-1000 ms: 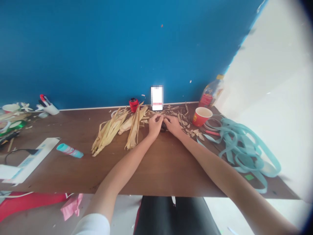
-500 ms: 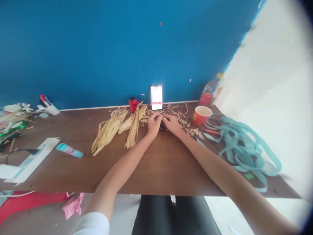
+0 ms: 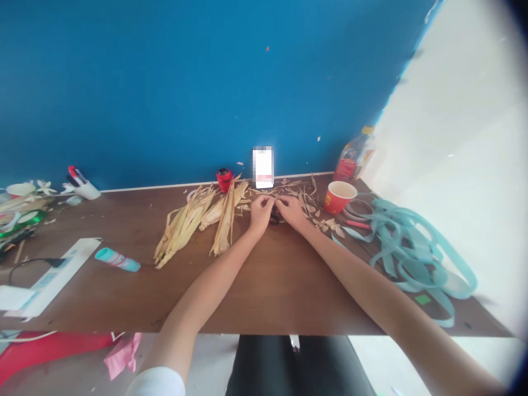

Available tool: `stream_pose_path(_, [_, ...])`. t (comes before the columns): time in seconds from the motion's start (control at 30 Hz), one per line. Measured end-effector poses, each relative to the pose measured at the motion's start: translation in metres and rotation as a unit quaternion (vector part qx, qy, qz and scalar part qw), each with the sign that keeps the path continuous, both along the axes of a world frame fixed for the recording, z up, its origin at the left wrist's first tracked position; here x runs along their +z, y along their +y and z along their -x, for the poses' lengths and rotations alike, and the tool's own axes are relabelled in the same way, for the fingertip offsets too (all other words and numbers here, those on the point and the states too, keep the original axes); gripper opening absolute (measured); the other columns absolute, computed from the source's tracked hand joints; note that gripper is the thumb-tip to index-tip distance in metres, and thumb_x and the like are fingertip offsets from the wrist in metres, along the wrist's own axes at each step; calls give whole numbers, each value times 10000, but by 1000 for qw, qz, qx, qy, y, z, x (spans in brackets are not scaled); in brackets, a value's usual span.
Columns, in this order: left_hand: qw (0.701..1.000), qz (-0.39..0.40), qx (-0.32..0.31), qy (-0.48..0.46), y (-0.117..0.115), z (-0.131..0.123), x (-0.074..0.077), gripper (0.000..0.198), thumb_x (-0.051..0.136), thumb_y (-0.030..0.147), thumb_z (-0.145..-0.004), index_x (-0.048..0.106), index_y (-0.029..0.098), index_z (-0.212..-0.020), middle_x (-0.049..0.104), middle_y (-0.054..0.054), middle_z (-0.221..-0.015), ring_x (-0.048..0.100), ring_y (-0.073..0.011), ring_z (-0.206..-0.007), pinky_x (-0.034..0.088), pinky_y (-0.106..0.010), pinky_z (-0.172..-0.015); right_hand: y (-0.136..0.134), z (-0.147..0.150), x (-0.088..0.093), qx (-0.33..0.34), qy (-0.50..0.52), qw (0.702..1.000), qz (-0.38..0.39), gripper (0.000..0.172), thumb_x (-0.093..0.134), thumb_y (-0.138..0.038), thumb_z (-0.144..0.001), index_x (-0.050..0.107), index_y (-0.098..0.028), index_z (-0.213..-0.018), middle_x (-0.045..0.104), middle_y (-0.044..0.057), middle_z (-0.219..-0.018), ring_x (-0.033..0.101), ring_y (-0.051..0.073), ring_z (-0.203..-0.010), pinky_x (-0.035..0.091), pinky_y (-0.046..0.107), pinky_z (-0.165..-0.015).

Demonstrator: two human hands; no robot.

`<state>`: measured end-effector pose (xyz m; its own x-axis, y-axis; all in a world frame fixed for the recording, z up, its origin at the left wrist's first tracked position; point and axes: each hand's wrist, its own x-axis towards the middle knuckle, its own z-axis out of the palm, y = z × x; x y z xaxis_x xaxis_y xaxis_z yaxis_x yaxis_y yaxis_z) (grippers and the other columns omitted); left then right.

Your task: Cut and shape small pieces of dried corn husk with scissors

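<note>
My left hand (image 3: pixel 260 214) and my right hand (image 3: pixel 292 211) meet above the table near its back, both with thumb and fingers pinched. Their fingertips nearly touch, and whatever is between them is too small to make out. A dark object (image 3: pixel 274 219), partly covered by the hands, lies just beneath. Dried corn husks (image 3: pixel 185 224) are spread to the left of my left hand. Husk scraps (image 3: pixel 329 224) are scattered behind and to the right of my right hand. Behind the hands, a lit phone (image 3: pixel 264 169) leans upright against the blue wall.
A red paper cup (image 3: pixel 336 204), a plastic bottle (image 3: pixel 352 157) and a heap of pale teal ribbon (image 3: pixel 412 247) occupy the right side. On the left are a red roll (image 3: pixel 224 180), a light-blue tube (image 3: pixel 118 259), a power strip (image 3: pixel 61 278) and a pen cup (image 3: pixel 88 190).
The view has tilted slightly, so the table sits a little lower. Both hands stay pinched close together, with only a small shift of the fingers.
</note>
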<state>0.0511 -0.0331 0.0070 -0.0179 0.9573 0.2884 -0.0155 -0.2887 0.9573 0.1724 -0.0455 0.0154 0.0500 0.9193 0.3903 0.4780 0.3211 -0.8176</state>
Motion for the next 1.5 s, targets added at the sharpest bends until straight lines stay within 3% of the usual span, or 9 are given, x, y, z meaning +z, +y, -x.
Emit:
stream_pose_path(0.3, [1000, 5, 2, 9, 0, 0, 0, 94, 566, 222, -750, 625, 149, -736, 606, -11, -680, 552, -120, -634, 443, -227, -595, -1, 0, 1, 13, -19, 1000, -10, 266, 447, -310, -765, 492, -188, -533, 504, -15, -520, 464, 137, -569, 338, 243, -550])
stream_pose_path(0.73, [995, -57, -26, 73, 1, 2, -2, 234, 556, 381, -849, 656, 169, -839, 654, -51, -797, 584, -161, -736, 461, -264, -698, -6, 0, 3, -57, -37, 996, -59, 278, 453, -284, -764, 409, -197, -505, 408, -32, -498, 394, 123, -532, 294, 258, -531])
stream_pose_path(1.13, [993, -60, 4, 99, 4, 3, -7, 229, 545, 361, -862, 657, 164, -829, 667, -68, -814, 603, -173, -759, 463, -271, -706, -4, 3, 1, -26, -89, 995, -38, 252, 438, -270, -803, 606, -192, -631, 627, 10, -638, 509, 153, -610, 374, 250, -631])
stream_pose_path(1.33, [995, -57, -11, 82, -1, 3, -2, 236, 507, 333, -869, 663, 164, -819, 665, -59, -794, 591, -168, -742, 466, -264, -682, -5, 2, 0, -31, -89, 993, -76, 264, 444, -261, -812, 617, -186, -628, 637, 15, -637, 521, 149, -594, 362, 250, -627])
stream_pose_path(1.5, [998, -11, -48, 25, -1, 2, 3, 185, 481, 190, -810, 663, 157, -813, 663, -40, -804, 566, -134, -683, 453, -229, -618, -6, 1, 0, -41, -77, 992, -90, 245, 451, -246, -797, 569, -184, -592, 580, 0, -577, 498, 137, -562, 334, 248, -580])
